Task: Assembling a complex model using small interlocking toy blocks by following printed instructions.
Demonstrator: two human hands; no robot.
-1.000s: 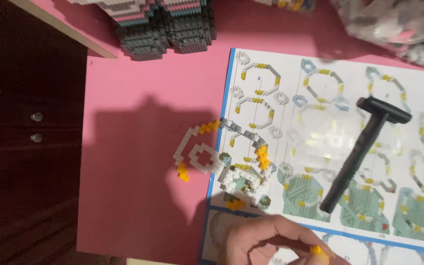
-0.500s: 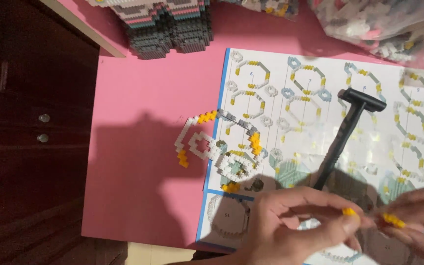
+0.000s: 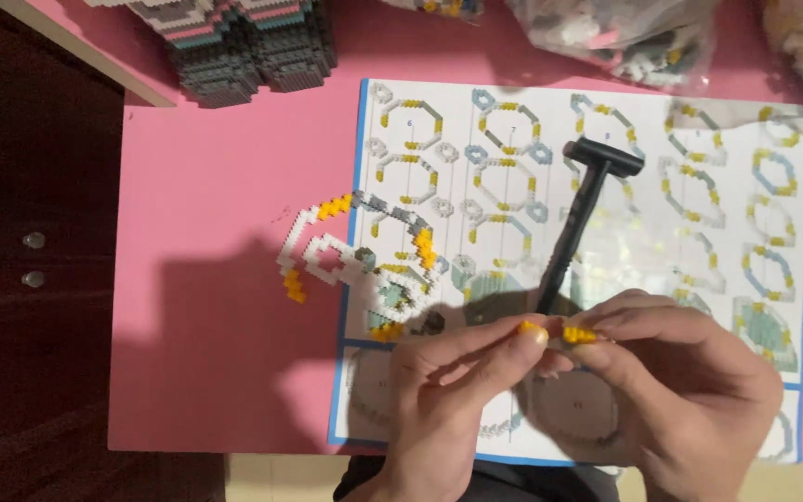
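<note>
Two small yellow brick pieces are pinched between the fingertips of both hands above a printed instruction sheet.

A tiny yellow plastic brick (image 3: 532, 329) is gripped between thumb and fingertips of the left hand (image 3: 448, 390), and a short yellow strip of joined bricks (image 3: 579, 335) is gripped the same way by the right hand (image 3: 680, 372); the two pieces are held just beside each other, and whether they touch cannot be told. Both hands are held over the lower part of the white, blue-edged instruction sheet (image 3: 699, 121), which lies on the pink table top (image 3: 216, 186). A black T-shaped plastic tool (image 3: 580, 218) is laid on the sheet just above the hands. A partly built white, grey and yellow brick figure (image 3: 355, 265) is set across the sheet's left edge. Stacked grey brick layers (image 3: 253, 46) and clear bags of pieces (image 3: 625, 33) are placed along the far edge.
</note>
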